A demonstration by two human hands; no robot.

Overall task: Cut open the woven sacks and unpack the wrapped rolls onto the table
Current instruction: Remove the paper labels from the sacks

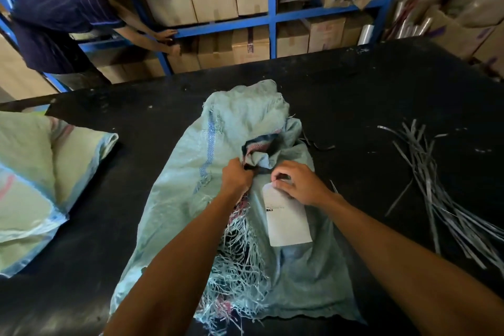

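Black table (pixel 354 95), both hands' fingers (pixel 278 184) curled, gripping green woven sack (pixel 185 172).

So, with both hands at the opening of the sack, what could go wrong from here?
The frayed strands along the cut edge of the sack may snag the left hand as it pulls. The right hand pinches at the white label, which might tear off. The loose straps could tangle with unpacked rolls.

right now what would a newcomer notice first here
The pale green sack lying mid-table, its near edge frayed into loose threads, with the left hand gripping its bunched fabric and the right hand pinching at a white label. To the right, cut straps lie on the black table; another sack sits at the left edge.
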